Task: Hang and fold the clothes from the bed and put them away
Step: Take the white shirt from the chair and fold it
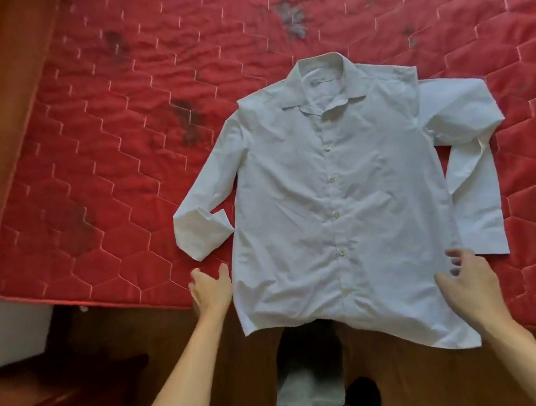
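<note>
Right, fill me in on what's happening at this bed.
A person stands over a white shirt, apparently about to fold it. It lies buttoned and front-up on the red mattress, sleeves at its sides, hem hanging over the near edge. The left hand is open beside the shirt's lower edge; the right hand is open at the opposite edge. Neither grips the cloth.

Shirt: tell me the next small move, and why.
Probably pinch the shirt at its lower sides and slide it farther onto the mattress: its hem hangs over the edge, and the left hand and right hand are open beside those sides, gripping nothing.
</note>
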A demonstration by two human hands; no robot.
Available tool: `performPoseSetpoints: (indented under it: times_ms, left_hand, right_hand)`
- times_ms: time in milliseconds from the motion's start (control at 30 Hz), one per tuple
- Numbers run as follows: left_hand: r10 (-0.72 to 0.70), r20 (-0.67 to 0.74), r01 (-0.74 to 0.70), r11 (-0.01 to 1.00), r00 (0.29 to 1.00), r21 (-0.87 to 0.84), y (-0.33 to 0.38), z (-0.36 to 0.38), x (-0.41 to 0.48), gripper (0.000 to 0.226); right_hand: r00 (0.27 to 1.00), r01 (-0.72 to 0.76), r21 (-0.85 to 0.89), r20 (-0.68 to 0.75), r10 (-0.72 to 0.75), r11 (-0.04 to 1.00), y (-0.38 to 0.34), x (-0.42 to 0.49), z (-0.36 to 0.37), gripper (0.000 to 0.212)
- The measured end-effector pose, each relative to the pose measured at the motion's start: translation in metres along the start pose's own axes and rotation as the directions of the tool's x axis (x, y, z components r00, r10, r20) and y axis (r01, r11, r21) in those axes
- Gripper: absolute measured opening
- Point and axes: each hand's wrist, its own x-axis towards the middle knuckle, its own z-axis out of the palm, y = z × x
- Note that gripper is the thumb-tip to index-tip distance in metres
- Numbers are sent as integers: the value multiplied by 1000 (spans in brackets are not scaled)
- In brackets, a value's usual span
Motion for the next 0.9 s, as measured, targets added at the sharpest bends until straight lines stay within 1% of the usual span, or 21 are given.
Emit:
performPoseSetpoints:
  times_ms: [33, 100, 167, 200, 233, 333, 400, 433, 533, 600, 633, 667, 733, 767, 800, 833, 867, 900]
  left_hand:
    - [-46, -7, 46, 998, 999, -36, 8, -5, 13, 64]
    - [-156, 30, 159, 967, 987, -201, 22, -10, 47, 67]
    - [-255, 126, 285, 862, 959, -420, 32, -13, 76, 73]
    - [-286, 163, 329, 810, 944, -486, 35, -13, 90, 72]
    - [-303, 177, 350, 784, 936, -513, 37, -11, 104, 67]
    - [-328, 155, 359, 767, 932, -531, 43, -10, 136, 36]
    - [-311, 157, 344, 759, 937, -552, 51, -21, 147, 24]
    - [-281, 186, 337, 751, 941, -568, 53, -29, 154, 21]
    - [-148, 367, 361, 692, 918, -625, 58, -58, 173, 25]
    - [-91, 432, 358, 723, 897, -591, 63, -77, 184, 24]
    - [-78, 451, 354, 742, 889, -569, 67, -87, 189, 24]
    - [-62, 466, 345, 758, 883, -553, 70, -96, 195, 25]
    - [-35, 483, 326, 781, 875, -534, 73, -109, 208, 28]
    - [-32, 491, 322, 793, 870, -518, 74, -116, 214, 29]
    - [-33, 494, 320, 800, 869, -508, 76, -123, 219, 28]
    - [-21, 501, 312, 805, 865, -506, 76, -128, 224, 26]
    - [-2, 510, 308, 799, 860, -516, 77, -134, 228, 23]
    - [18, 530, 318, 782, 848, -536, 77, -141, 231, 21]
  right_hand:
    - [998, 46, -1, 30, -46, 999, -17, 6, 3, 44]
    - [985, 158, -2, 73, -157, 987, -53, 18, 18, 37]
    - [957, 253, 2, 147, -251, 967, -90, 27, 42, 30]
    - [935, 300, 8, 198, -296, 954, -109, 31, 56, 27]
    - [908, 345, 15, 247, -338, 938, -129, 34, 73, 25]
    - [813, 468, 29, 377, -443, 883, -188, 37, 128, 23]
    - [755, 521, 24, 455, -473, 853, -227, 35, 163, 30]
    - [728, 543, 17, 488, -481, 840, -246, 34, 177, 38]
    - [629, 648, 11, 555, -544, 761, -303, 30, 213, 69]
    - [571, 727, 5, 550, -609, 686, -335, 30, 232, 79]
    - [565, 745, 5, 527, -635, 667, -349, 32, 239, 77]
    - [564, 762, 9, 480, -672, 647, -362, 34, 245, 71]
    - [545, 801, 36, 368, -754, 597, -381, 40, 256, 50]
    - [531, 813, 49, 347, -774, 580, -389, 43, 258, 41]
    - [518, 818, 58, 357, -777, 572, -397, 45, 261, 38]
    - [502, 822, 62, 391, -772, 566, -404, 45, 262, 41]
    - [474, 837, 54, 427, -770, 545, -411, 45, 262, 52]
    - [428, 870, 32, 448, -785, 492, -418, 42, 261, 67]
